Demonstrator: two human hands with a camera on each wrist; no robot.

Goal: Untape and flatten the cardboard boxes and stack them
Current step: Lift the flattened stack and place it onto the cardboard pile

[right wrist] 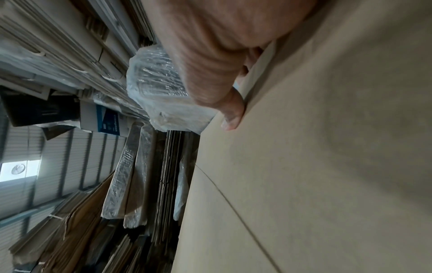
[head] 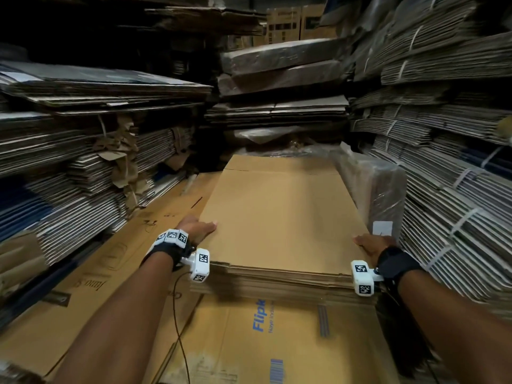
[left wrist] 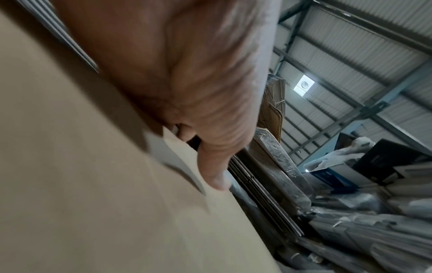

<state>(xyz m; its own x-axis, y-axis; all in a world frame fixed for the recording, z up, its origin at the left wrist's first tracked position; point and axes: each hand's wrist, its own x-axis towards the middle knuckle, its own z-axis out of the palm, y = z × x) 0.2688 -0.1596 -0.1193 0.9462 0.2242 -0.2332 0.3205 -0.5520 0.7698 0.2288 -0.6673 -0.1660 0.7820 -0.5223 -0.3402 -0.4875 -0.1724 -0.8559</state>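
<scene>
Flattened cardboard box (head: 279, 217) lies atop low stack of flat boxes (head: 277, 281) in aisle between tall cardboard bundles (head: 83, 162). Left hand (head: 198, 228) grips box's left edge, thumb on top. Right hand (head: 372, 246) grips right edge, beside plastic-wrapped bundle (head: 379, 195).

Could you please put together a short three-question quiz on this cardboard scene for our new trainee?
1. True or false: both hands are on the top flattened box.
2. Which edge does the left hand hold: A) far edge, B) left edge, C) near edge?
3. What blue word is printed on the large cardboard sheet lying under the stack?

Key:
1. True; the right hand has its grip on the opposite side edge.
2. B.
3. Only "Flipk" shows; the stack covers the rest.
</scene>
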